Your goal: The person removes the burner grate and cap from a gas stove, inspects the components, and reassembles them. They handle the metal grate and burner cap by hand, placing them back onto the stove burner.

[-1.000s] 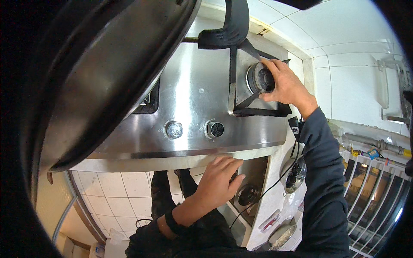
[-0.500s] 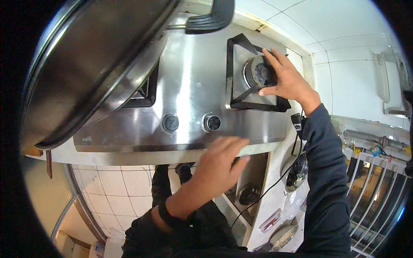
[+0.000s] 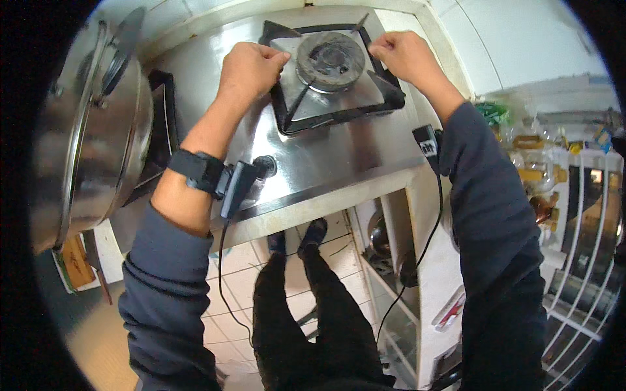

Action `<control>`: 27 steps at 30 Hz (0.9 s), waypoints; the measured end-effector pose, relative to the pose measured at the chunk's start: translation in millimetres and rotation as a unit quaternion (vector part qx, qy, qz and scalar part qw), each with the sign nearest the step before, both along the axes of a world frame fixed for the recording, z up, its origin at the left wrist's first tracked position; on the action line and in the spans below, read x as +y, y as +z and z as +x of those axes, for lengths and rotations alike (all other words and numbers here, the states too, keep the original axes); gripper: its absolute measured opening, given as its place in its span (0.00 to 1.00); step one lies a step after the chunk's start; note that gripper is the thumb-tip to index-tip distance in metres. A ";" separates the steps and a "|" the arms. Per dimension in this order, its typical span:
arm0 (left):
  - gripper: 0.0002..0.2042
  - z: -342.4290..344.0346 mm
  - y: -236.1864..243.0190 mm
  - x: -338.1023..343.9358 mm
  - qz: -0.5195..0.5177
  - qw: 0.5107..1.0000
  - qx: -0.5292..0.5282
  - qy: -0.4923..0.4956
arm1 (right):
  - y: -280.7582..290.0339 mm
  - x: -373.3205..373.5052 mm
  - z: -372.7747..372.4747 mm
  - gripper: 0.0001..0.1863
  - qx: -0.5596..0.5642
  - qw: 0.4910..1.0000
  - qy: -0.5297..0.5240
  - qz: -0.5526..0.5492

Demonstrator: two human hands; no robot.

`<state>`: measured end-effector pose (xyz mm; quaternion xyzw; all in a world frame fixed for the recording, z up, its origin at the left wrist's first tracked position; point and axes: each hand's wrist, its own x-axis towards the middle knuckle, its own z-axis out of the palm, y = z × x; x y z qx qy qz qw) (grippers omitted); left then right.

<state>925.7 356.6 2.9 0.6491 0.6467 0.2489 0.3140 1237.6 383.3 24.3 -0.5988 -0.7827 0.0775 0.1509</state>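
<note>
A round dark gas burner (image 3: pixel 330 60) sits inside a square black pan support (image 3: pixel 339 120) with upright prongs, on a stainless steel hob (image 3: pixel 326 159). My left hand (image 3: pixel 251 72) is closed in a pinch, its fingertips over the support's left bar. On the opposite side, my right hand (image 3: pixel 407 57) also pinches, thumb and fingers together at the right bar. What either pinch holds, if anything, is hidden behind the fingers. A control knob (image 3: pixel 264 167) shows beside a black device strapped to my left wrist (image 3: pixel 207 174).
At the left, a large steel pot (image 3: pixel 98 150) with a black-handled lid stands over the other burner. Black cables hang from both wrists past the counter edge (image 3: pixel 339 207). Bottles (image 3: pixel 538 169) and white bars (image 3: pixel 577 241) are at the right. An open cabinet (image 3: pixel 388 260) holds pans.
My left hand has risen from in front of the hob to the burner's left side. My right hand has come off the burner to its right, fingers drawn together. The view has shifted.
</note>
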 end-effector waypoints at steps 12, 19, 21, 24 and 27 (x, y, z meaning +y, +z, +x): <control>0.07 18.7 -10.6 11.0 -0.109 0.954 -0.276 0.034 | -7.8 2.6 -19.8 0.20 0.053 0.986 -0.141 -0.077; 0.10 20.1 -8.8 8.8 -0.092 0.972 -0.215 0.016 | -12.9 5.0 -22.0 0.19 0.031 0.990 -0.135 -0.009; 0.10 21.2 -5.1 12.7 -0.074 0.982 -0.176 -0.007 | -12.6 5.1 -23.0 0.19 0.043 0.988 -0.150 -0.001; 0.10 24.2 -2.6 16.0 -0.054 0.990 -0.127 -0.012 | -14.3 4.5 -21.8 0.19 0.031 0.993 -0.117 0.004; 0.09 27.2 -3.1 14.8 -0.056 0.987 -0.148 0.004 | -17.2 5.2 -20.6 0.19 -0.033 0.995 -0.040 0.088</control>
